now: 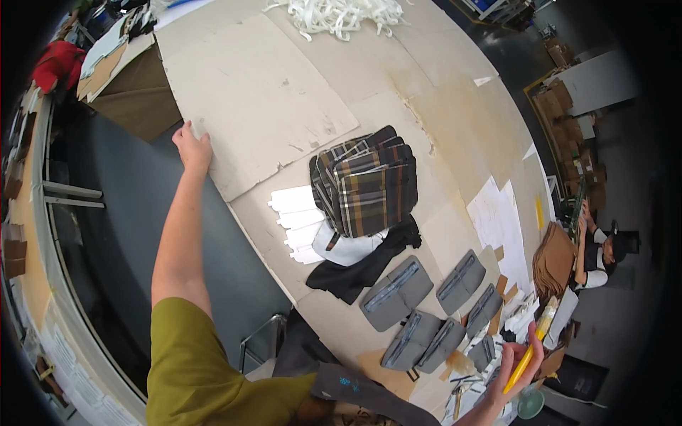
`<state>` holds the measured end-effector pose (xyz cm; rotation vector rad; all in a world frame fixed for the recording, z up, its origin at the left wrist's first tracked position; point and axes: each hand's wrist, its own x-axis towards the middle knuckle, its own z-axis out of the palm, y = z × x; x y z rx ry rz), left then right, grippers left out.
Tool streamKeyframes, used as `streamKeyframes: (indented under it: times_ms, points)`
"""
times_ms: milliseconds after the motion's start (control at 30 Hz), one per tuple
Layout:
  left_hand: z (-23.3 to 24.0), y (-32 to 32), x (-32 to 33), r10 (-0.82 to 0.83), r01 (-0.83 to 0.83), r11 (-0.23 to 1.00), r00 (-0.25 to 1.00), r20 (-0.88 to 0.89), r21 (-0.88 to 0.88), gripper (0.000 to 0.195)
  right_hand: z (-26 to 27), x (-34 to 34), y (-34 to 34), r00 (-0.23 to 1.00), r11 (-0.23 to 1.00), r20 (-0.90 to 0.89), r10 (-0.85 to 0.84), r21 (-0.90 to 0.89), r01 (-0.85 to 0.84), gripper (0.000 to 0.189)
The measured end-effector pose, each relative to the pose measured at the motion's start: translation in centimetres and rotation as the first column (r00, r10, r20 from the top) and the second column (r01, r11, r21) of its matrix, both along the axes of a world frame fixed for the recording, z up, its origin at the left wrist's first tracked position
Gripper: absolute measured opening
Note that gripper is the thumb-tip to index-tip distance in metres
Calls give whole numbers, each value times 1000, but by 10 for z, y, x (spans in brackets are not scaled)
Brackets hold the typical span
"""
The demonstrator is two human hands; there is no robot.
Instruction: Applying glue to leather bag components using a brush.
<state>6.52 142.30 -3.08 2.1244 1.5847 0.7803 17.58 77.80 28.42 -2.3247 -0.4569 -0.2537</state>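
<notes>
My left hand [193, 149] rests at the near edge of a cardboard-covered worktable [256, 96], with its fingertips at that edge. On the right, my right hand [519, 359] grips a yellow-handled brush [525, 362], its pale head pointing up. A pile of plaid fabric pieces [367, 197] lies mid-table, beside white notched pieces [298, 223] and a pale curved piece [346, 245] on black fabric [362, 266]. Several grey panels with zippers [397, 293] lie between the pile and my right hand.
White strips [341, 16] lie heaped at the top. Brown stacked pieces [554, 255] and white paper [495, 218] are at the right, near a co-worker [599, 261]. A green bowl [530, 402] and small tools are at lower right. A metal-framed seat [264, 346] stands below the table.
</notes>
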Motion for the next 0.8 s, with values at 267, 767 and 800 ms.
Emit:
streamKeyframes:
  times_ms: [267,767,800]
  points:
    - [20,-42,-20,24,37,968,971,237,-248,54,-2,-4,5,1000,999,12,12,-44,-11,43]
    - [13,-49,-10,-131,131,991,990,-44,-10,42,-6,-9,-2,998,998,-17,60,-30,-61,43]
    - [15,-46,-13,-131,129,991,987,-95,-25,42,-5,-11,-5,998,998,-16,66,-24,-66,43]
